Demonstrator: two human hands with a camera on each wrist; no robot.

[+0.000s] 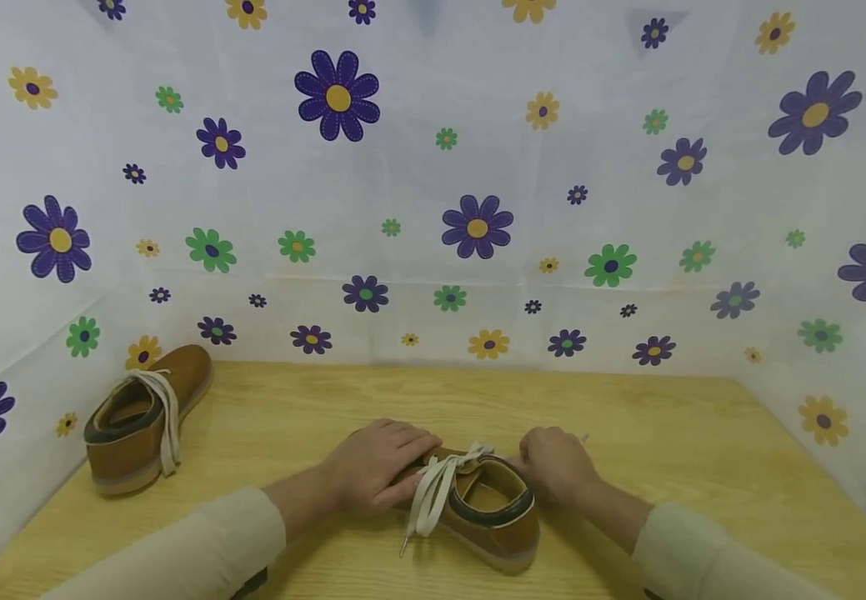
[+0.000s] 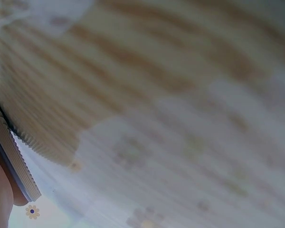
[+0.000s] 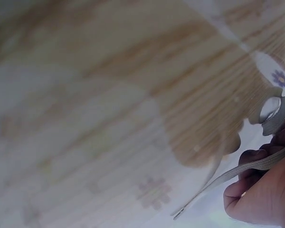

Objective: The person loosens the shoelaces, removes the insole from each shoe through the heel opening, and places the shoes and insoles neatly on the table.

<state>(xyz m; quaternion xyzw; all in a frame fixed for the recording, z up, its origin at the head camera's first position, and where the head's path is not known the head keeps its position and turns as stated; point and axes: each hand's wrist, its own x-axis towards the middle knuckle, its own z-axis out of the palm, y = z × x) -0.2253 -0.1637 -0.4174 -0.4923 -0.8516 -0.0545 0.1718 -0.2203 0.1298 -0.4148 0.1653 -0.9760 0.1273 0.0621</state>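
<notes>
A brown shoe (image 1: 481,532) with white laces stands in front of me on the table in the head view, its heel towards me. My left hand (image 1: 382,467) holds it by the toe, fingers over the top and thumb on the near side. The laces form a bow (image 1: 438,490) over the tongue, one tipped end hanging down the near side. At the shoe's far right side, my right hand (image 1: 558,467) has curled fingers. In the right wrist view the shoelace (image 3: 223,178) runs through that grip, its tip sticking out. The left wrist view catches the ridged sole (image 2: 16,161).
A matching brown shoe (image 1: 123,457) with loosely draped laces stands at the back left of the wooden table (image 1: 312,400). A white sheet (image 1: 402,167) printed with purple, yellow and green flowers closes off the back and both sides.
</notes>
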